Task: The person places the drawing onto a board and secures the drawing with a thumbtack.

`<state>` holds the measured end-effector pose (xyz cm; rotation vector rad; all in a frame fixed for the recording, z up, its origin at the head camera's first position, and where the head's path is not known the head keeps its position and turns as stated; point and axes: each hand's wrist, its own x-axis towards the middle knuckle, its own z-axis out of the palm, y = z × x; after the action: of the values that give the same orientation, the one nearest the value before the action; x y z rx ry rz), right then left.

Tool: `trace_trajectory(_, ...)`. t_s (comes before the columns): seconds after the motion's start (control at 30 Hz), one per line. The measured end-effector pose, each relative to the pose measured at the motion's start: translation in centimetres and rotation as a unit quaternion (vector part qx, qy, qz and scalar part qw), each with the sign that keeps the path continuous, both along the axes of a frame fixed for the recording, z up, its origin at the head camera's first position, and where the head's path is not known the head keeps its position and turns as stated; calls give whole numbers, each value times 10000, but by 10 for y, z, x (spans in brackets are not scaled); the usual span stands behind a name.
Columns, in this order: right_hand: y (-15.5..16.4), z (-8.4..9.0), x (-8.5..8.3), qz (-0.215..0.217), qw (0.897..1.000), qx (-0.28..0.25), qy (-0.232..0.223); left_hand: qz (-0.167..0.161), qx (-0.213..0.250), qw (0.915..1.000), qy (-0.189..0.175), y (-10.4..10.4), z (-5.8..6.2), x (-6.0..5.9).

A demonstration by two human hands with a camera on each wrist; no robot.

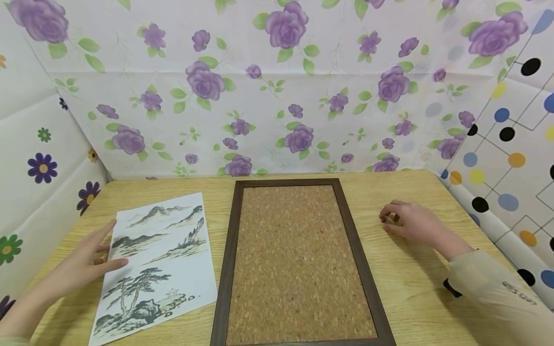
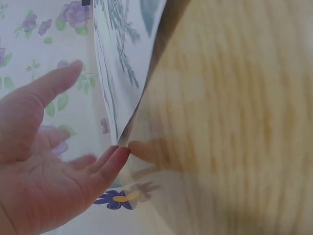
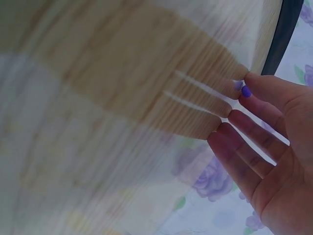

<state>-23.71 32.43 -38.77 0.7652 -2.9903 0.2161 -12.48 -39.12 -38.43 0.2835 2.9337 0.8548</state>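
Note:
An ink landscape print (image 1: pixel 157 266) lies on the left of the wooden table (image 1: pixel 415 283). My left hand (image 1: pixel 108 247) rests at the print's left edge with straight fingers; in the left wrist view the left hand (image 2: pixel 95 112) has a fingertip (image 2: pixel 119 152) at the paper's (image 2: pixel 122 63) edge, which is slightly raised. A cork board (image 1: pixel 294 259) in a dark frame (image 1: pixel 228 250) lies in the middle. To its right, my right hand (image 1: pixel 389 218) pinches a small purple push pin (image 1: pixel 384 219) on the tabletop. The right wrist view shows the pin (image 3: pixel 246 91) at the fingertips of the right hand (image 3: pixel 249 105).
Floral-papered walls (image 1: pixel 277 96) close off the table's back and left side, and a dotted panel (image 1: pixel 510 158) closes the right. The cork board's frame edge (image 3: pixel 283 34) stands close to my right hand. Bare wood shows on both sides of the board.

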Motion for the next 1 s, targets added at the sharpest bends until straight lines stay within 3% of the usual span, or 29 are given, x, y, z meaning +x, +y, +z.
trace_trajectory(0.13, 0, 0, 1, -88, 10000, 0, 0, 290, -61, 9995, -137, -1, -1, 0)
trace_trajectory(0.3, 0, -2, 0, -137, 9999, -30, 52, 658, -343, 9942, -785, -5, 0, -1)
trace_trajectory(0.4, -1, -2, -1, -173, 9998, -92, 69, 715, -717, 9903, -957, -3, 2, -3)
trace_trajectory(0.6, -5, -2, -2, -160, 9998, -68, 135, 631, -1276, 9858, -885, 3, 8, -7)
trace_trajectory(0.77, -6, -3, -2, -144, 9998, -52, 160, 620, -1234, 9860, -932, 5, 10, -9)
trace_trajectory(1.0, -3, -3, 0, -203, 9996, -196, 62, 676, -888, 9847, -1336, 3, 9, -10)
